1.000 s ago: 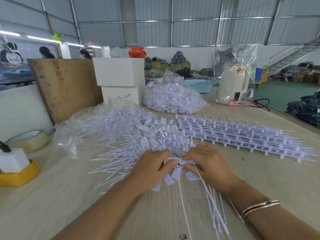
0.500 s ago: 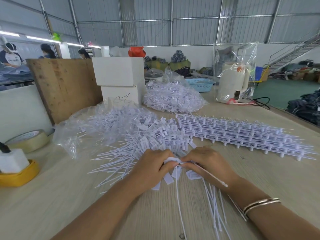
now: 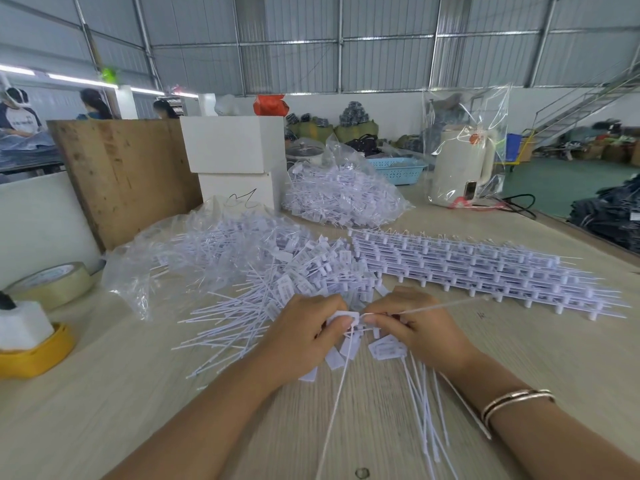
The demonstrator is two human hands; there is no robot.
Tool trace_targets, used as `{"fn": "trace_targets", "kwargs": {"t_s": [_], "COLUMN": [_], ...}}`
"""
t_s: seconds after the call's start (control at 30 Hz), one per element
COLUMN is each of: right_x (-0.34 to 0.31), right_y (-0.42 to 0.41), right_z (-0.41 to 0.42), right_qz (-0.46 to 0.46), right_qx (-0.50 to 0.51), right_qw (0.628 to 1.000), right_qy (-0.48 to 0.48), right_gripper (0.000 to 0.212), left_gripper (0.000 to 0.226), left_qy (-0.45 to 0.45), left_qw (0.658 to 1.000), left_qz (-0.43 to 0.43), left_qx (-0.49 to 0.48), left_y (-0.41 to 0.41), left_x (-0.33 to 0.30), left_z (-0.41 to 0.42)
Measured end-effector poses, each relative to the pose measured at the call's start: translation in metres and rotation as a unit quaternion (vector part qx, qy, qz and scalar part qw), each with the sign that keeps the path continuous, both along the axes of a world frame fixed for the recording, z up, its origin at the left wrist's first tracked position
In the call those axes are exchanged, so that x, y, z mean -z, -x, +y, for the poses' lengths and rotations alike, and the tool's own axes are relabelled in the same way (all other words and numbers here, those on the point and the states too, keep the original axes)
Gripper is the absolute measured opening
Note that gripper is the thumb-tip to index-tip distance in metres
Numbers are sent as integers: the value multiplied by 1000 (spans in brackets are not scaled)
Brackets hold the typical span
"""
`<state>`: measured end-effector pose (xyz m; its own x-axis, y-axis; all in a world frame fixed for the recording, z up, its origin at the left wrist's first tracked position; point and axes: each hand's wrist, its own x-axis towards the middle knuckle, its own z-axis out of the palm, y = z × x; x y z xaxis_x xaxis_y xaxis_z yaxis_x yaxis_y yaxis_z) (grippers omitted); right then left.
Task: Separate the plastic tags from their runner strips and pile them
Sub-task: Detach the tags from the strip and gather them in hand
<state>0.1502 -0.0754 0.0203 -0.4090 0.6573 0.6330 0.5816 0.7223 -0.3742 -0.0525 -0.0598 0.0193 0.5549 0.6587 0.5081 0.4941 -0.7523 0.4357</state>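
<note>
We find both hands meeting low at the centre of the wooden tabletop, just in front of the loose pile of tags. The left hand has its fingers curled and its thumb pressed onto a runner strip with white tags hanging off it. The right hand pinches a single tag between thumb and fingertips; the thin tail of that tag sticks out to the right, away from the pile. Further tails trail from under the hands toward the near edge of the tabletop.

Behind the pile lies an open clear plastic bag with more tags in it. To the right of the pile we note a long stack of unbroken runner strips. Behind the pile, further back, stands a second filled bag of tags beside two stacked white boxes. A roll of tape lies well to the left of the pile. The right wrist carries bracelets.
</note>
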Motion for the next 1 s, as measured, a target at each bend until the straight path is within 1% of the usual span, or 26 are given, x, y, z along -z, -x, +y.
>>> {"fn": "trace_targets", "kwargs": {"t_s": [0.07,0.1,0.13,0.17,0.2,0.23,0.27,0.33,0.37,0.43,0.5,0.57,0.63,0.77,0.83,0.9,1.0], "right_x": [-1,-4,-8,-13,-16,-18,-20,-16,-13,-8,-7,-8,-7,-4,-4,-5,-4], "right_y": [2,-1,-9,-20,-32,-39,-40,-28,-21,-11,-13,-19,-19,-11,-7,-6,-6], "right_z": [-2,-3,-3,-4,-5,-8,-12,-15,-13,-6,1,1,0,4,5,7,7], "right_qz": [27,65,131,191,219,203,173,89,47,-37,-94,-117,-140,-183,-192,-203,-250], "right_qx": [1,25,56,95,125,139,130,94,82,65,72,86,90,118,137,169,235], "right_qw": [1000,997,989,977,968,968,976,991,995,997,993,989,986,976,971,964,939], "right_qy": [11,20,33,13,-20,-37,-27,28,46,23,14,21,19,-20,-27,-16,5], "right_gripper": [23,19,17,18,19,19,22,34,33,27,30,34,39,65,74,78,72], "left_gripper": [30,27,23,21,21,21,23,30,30,24,15,14,17,26,29,34,44], "left_qy": [7,8,12,24,38,45,38,4,-11,-42,-72,-81,-79,-99,-113,-120,-105], "left_qw": [1000,1000,999,999,998,998,998,999,999,995,991,990,990,988,985,981,980], "left_qz": [-13,-11,-12,-22,-38,-47,-45,-4,22,54,51,39,51,67,66,69,65], "left_qx": [14,22,29,34,31,17,-1,-33,-47,-77,-102,-110,-109,-97,-111,-134,-154], "left_y": [1,5,10,14,20,24,27,28,27,27,27,24,19,8,5,4,5], "left_x": [-2,-4,-6,-8,-11,-13,-12,-9,-6,-2,-1,-1,1,5,4,3,1], "left_z": [-3,-4,-5,-6,-6,-4,-2,3,5,8,9,9,9,4,4,5,5]}}
